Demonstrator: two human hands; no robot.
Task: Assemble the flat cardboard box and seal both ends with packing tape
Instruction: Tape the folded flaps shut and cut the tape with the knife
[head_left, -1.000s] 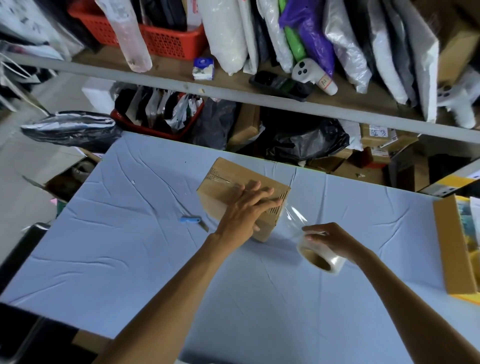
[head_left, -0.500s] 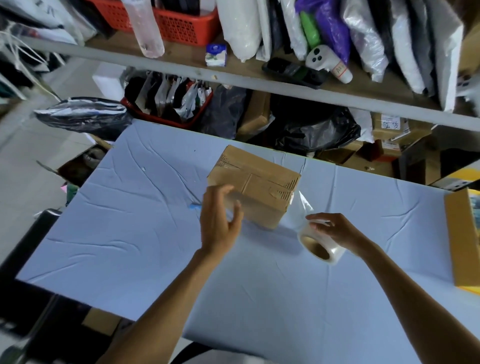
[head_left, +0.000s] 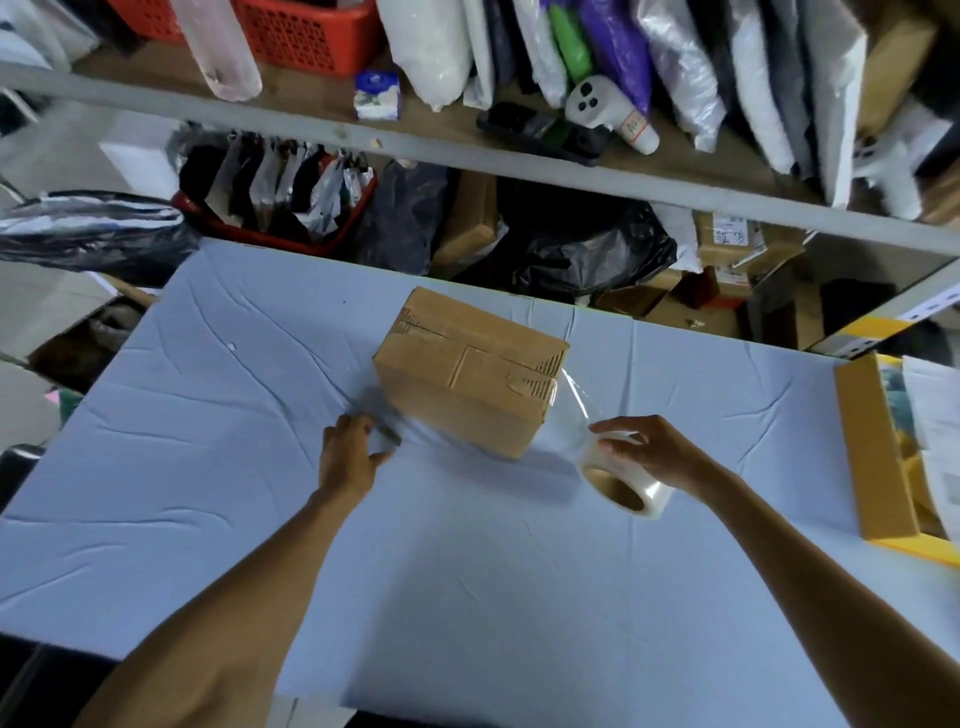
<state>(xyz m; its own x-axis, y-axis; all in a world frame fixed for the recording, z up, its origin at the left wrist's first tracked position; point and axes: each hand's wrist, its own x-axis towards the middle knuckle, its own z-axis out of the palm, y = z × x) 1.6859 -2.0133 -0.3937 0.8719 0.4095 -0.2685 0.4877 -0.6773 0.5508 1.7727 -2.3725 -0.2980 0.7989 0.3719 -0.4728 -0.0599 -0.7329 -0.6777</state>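
A closed brown cardboard box (head_left: 467, 384) stands on the blue table cloth (head_left: 208, 467), with clear tape along its top seam. My right hand (head_left: 660, 452) grips a roll of clear packing tape (head_left: 623, 486) just right of the box. A strip of tape (head_left: 571, 405) stretches from the roll up to the box's right end. My left hand (head_left: 350, 454) rests low on the cloth at the box's front left corner. Its fingers curl over a small dark object there. Blur hides whether they grip it.
An open yellow-edged carton (head_left: 878, 452) sits at the table's right edge. Behind the table a grey shelf (head_left: 519, 161) holds red baskets, bagged goods and white controllers. Black bags and cardboard boxes crowd the space under it. The floor drops off on the left.
My left hand came off the top of the box and dropped to the cloth at its front left corner. The right hand kept hold of the tape roll beside the box.
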